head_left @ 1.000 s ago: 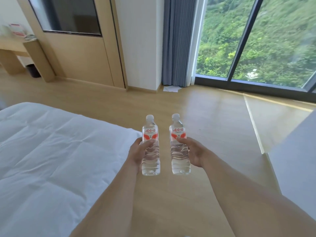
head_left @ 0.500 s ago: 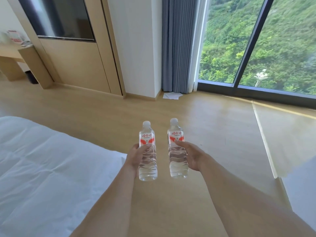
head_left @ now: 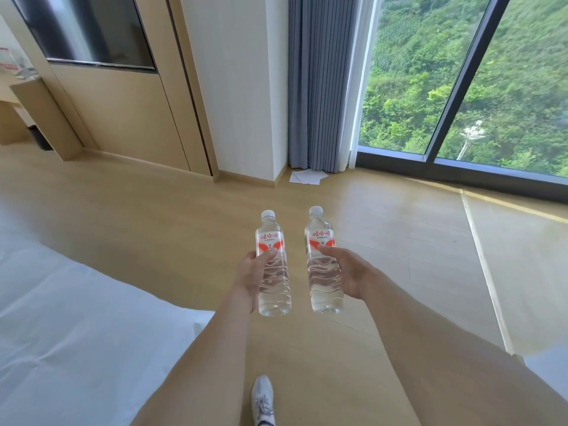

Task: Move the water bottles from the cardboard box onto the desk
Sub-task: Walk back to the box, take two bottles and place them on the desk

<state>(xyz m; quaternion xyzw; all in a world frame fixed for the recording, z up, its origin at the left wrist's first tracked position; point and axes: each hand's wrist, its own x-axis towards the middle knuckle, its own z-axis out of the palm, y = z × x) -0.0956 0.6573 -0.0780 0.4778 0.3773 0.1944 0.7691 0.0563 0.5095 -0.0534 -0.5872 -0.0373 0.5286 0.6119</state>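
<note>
Since a second ago the white bed (head_left: 76, 318) has slid toward the lower left and a shoe (head_left: 262, 398) now shows at the bottom edge, so the person's walking forward. Left hand (head_left: 250, 276) is wrapped round the left bottle (head_left: 273, 272), right hand (head_left: 350, 272) round the right bottle (head_left: 323, 265), both upright mid-frame over the floor. Desk (head_left: 21, 96) is way off in the upper left. Smooth plastic could slip from either grip mid-stride.
</note>
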